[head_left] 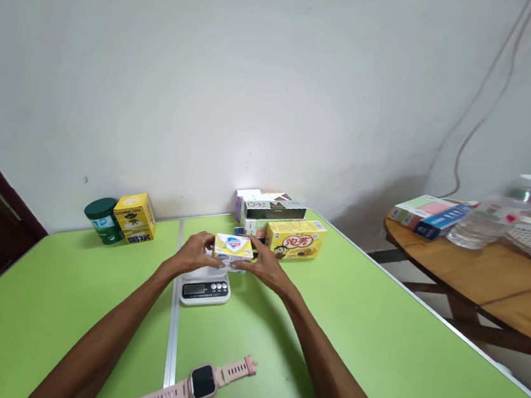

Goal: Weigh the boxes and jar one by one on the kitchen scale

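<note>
A yellow and white soap box (234, 246) is held up between my two hands, at the back of the kitchen scale. My left hand (196, 253) grips its left end and my right hand (264, 264) its right end, fingers behind and thumbs in front. Below it, the white kitchen scale (206, 290) stands on the green table, its display dark; the box and my left hand hide part of its platform. Whether the box touches the scale, I cannot tell. Nearer to me lies a pink smartwatch (203, 383) with its strap spread out.
On the left stand a dark green tub (105, 222) and a yellow box (135, 218). A yellow snack box (295, 239) and several other boxes (274, 209) are by the wall. A wooden table (481, 281) on the right bears a flat box (429, 216) and a clear plastic bottle (494, 215).
</note>
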A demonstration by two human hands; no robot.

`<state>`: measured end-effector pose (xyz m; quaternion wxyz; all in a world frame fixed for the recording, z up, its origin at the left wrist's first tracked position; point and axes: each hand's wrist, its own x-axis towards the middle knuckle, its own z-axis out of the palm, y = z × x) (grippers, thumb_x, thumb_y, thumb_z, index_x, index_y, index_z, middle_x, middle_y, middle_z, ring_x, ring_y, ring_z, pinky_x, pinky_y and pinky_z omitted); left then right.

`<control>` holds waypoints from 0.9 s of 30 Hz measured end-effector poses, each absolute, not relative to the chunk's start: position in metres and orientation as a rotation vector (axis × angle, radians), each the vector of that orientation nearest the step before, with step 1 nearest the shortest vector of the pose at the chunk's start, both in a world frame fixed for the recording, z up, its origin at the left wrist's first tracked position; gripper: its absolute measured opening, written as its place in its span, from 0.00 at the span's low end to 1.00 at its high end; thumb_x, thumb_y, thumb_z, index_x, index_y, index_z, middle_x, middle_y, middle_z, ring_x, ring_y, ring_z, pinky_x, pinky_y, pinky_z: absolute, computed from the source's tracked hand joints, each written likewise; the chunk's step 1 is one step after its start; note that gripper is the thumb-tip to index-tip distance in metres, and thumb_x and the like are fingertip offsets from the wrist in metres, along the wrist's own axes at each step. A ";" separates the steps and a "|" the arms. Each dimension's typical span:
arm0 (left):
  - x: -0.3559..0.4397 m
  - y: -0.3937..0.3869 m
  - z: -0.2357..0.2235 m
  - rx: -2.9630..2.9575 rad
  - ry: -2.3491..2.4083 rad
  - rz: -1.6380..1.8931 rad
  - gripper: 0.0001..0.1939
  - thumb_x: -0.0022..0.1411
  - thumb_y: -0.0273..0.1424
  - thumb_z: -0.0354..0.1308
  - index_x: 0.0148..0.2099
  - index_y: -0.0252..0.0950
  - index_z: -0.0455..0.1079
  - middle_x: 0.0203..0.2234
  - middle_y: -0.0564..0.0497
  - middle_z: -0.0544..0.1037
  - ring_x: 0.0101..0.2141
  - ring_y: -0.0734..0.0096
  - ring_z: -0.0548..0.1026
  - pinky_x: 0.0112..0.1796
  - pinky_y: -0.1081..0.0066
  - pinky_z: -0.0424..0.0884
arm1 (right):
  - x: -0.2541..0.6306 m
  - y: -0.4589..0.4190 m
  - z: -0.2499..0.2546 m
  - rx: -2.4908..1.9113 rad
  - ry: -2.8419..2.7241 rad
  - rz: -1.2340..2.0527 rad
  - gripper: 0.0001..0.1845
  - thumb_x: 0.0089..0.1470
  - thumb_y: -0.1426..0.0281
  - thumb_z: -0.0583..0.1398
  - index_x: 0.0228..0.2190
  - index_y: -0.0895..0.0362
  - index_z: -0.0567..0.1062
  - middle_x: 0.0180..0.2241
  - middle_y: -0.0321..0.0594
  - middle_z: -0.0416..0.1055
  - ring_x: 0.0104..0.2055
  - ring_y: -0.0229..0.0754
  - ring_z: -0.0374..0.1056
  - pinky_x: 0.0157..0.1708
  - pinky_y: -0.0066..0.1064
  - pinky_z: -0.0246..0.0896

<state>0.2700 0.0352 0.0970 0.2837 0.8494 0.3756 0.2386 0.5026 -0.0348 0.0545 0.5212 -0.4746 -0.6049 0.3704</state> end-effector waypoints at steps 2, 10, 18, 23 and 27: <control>0.294 0.037 0.092 2.244 0.966 0.648 0.26 0.45 0.43 0.75 0.45 0.35 0.79 0.39 0.48 0.79 0.37 0.63 0.75 0.38 0.66 0.72 | 0.521 -0.037 0.054 -1.142 -1.402 0.864 0.39 0.38 0.61 0.77 0.53 0.54 0.76 0.50 0.44 0.81 0.51 0.55 0.77 0.52 0.46 0.73; 0.341 0.056 0.065 2.242 1.002 0.605 0.25 0.42 0.44 0.76 0.39 0.34 0.79 0.35 0.49 0.81 0.36 0.63 0.77 0.39 0.65 0.74 | 0.548 -0.040 0.007 -1.233 -1.207 0.779 0.43 0.41 0.56 0.74 0.58 0.54 0.74 0.56 0.49 0.78 0.55 0.60 0.77 0.59 0.55 0.69; 0.364 0.060 0.044 2.222 1.082 0.591 0.24 0.46 0.44 0.76 0.40 0.33 0.78 0.33 0.48 0.81 0.35 0.62 0.78 0.38 0.65 0.74 | 0.562 -0.066 0.010 -1.351 -1.119 0.564 0.26 0.51 0.48 0.67 0.43 0.54 0.80 0.43 0.47 0.83 0.44 0.54 0.79 0.49 0.51 0.75; 0.370 0.055 0.039 2.215 1.153 0.598 0.25 0.44 0.42 0.77 0.40 0.34 0.76 0.35 0.48 0.81 0.37 0.61 0.78 0.39 0.64 0.75 | 0.609 -0.060 0.026 -1.604 -0.686 -0.013 0.41 0.56 0.40 0.55 0.53 0.61 0.73 0.56 0.62 0.71 0.59 0.62 0.66 0.58 0.55 0.62; 0.373 0.053 0.042 2.220 1.215 0.608 0.24 0.43 0.38 0.78 0.40 0.33 0.74 0.37 0.45 0.80 0.40 0.57 0.78 0.41 0.63 0.74 | 0.640 -0.038 0.018 -1.710 -0.597 0.159 0.49 0.54 0.36 0.49 0.58 0.64 0.67 0.61 0.65 0.65 0.65 0.66 0.59 0.63 0.54 0.53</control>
